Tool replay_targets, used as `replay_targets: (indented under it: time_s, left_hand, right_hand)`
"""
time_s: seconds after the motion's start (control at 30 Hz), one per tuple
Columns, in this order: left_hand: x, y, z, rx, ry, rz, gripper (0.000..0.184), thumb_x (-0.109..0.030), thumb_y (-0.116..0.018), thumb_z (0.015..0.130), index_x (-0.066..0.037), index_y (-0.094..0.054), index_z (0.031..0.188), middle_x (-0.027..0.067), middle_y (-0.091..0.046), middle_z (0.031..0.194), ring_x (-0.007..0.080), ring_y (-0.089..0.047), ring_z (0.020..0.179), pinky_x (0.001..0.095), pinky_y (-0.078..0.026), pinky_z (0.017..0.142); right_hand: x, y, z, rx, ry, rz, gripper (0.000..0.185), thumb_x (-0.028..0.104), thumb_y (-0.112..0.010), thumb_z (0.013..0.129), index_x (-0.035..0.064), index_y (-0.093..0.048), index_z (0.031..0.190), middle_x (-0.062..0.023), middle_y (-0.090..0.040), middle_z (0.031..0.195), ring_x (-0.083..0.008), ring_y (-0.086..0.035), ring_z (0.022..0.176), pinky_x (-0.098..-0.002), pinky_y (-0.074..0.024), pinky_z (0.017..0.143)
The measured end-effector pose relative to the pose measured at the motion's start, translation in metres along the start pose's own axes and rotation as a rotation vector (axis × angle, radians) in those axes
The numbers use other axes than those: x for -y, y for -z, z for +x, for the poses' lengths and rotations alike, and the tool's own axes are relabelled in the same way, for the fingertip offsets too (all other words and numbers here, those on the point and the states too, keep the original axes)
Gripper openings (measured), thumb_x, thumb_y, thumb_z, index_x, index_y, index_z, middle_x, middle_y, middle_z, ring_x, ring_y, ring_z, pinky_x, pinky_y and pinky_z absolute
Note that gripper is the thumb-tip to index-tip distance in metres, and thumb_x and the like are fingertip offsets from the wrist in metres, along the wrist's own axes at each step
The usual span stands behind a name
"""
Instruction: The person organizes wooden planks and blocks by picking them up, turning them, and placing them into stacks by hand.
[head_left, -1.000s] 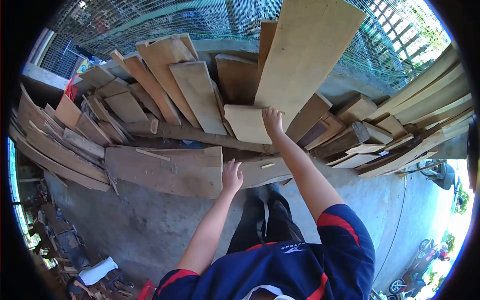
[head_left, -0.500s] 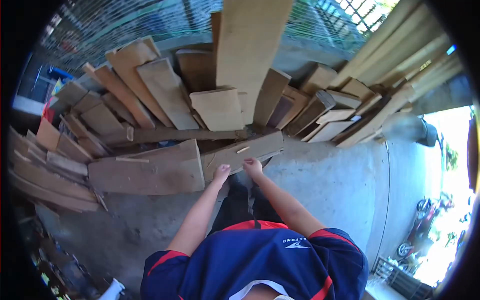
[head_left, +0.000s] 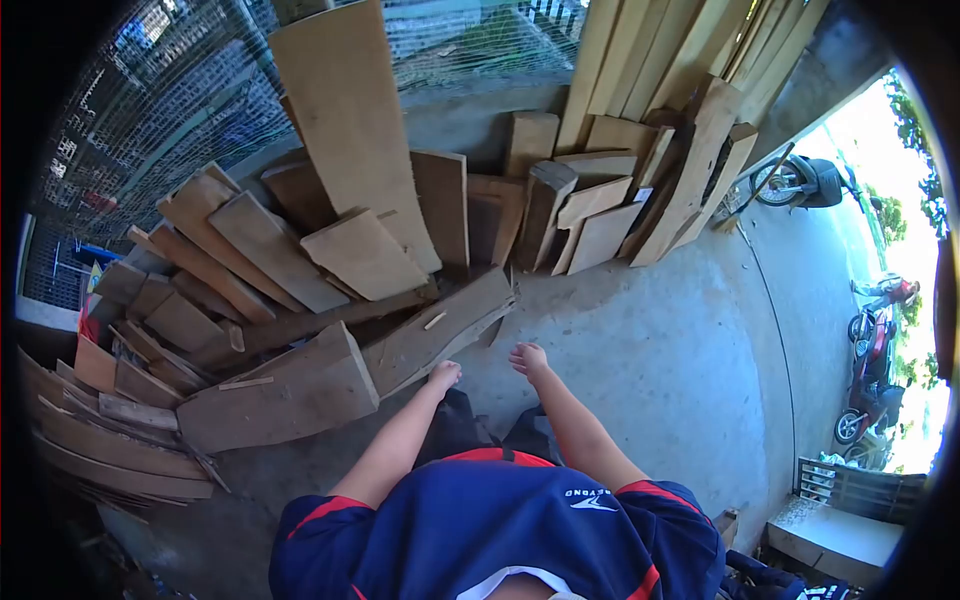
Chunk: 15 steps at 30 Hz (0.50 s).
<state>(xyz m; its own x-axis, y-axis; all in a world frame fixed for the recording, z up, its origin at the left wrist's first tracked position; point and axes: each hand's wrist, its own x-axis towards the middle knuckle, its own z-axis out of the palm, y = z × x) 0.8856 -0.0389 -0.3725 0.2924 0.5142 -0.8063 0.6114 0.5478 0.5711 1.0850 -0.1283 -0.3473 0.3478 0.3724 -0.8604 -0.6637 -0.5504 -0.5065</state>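
My left hand (head_left: 445,375) is in front of my body with its fingers curled in, close to the near edge of a long low board (head_left: 440,330). Nothing shows in it. To its right, my right hand (head_left: 528,358) hangs over the concrete floor, fingers loosely bent and partly apart, holding nothing. Beyond the low board, a short pale board (head_left: 365,255) leans against a tall wide plank (head_left: 350,110). Another thick board (head_left: 285,390) lies to the left of my left hand.
Many boards lean along the wall, with long planks (head_left: 640,60) at the back right. Curved slabs (head_left: 120,450) are stacked at the left. On the right are a parked scooter (head_left: 800,183), a red motorbike (head_left: 868,380) and a person (head_left: 885,290) outside.
My right hand has come off the short pale board and back toward my body. The view has turned right, and the wood now appears further left.
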Motion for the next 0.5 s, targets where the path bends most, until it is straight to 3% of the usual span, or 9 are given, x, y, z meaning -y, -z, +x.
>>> replay_targets:
  time_s: [0.07,0.2,0.5]
  left_hand:
    - [-0.017,-0.030,0.002,0.005,-0.020,0.054,0.018,-0.024,-0.047,0.077,-0.012,-0.054,0.089,-0.0011,-0.057,0.075,0.0070,-0.049,0.059,0.0239,-0.037,0.050]
    - [-0.044,-0.095,0.005,-0.003,-0.009,0.002,0.019,-0.027,-0.048,0.079,-0.013,-0.053,0.091,-0.0009,-0.058,0.079,0.0068,-0.050,0.061,0.0220,-0.038,0.051]
    - [-0.099,-0.215,-0.007,-0.069,-0.055,-0.284,0.019,-0.023,-0.049,0.076,-0.009,-0.053,0.088,0.0019,-0.056,0.074,0.0111,-0.051,0.061,0.0248,-0.038,0.047]
  right_hand:
    - [-0.001,0.030,-0.001,0.037,-0.010,-0.015,0.023,0.020,-0.051,0.080,0.0087,-0.048,0.099,-0.0058,-0.055,0.083,-0.0184,-0.057,0.073,-0.0308,-0.0464,0.060]
    - [0.005,0.092,-0.001,0.065,-0.020,-0.069,0.024,0.020,-0.050,0.080,0.0087,-0.048,0.100,-0.0066,-0.056,0.085,-0.0187,-0.057,0.074,-0.0304,-0.0465,0.060]
    - [0.078,0.193,0.024,0.173,0.046,-0.237,0.027,0.022,-0.048,0.079,0.0080,-0.047,0.103,-0.0065,-0.056,0.088,-0.0191,-0.056,0.074,-0.0301,-0.0448,0.059]
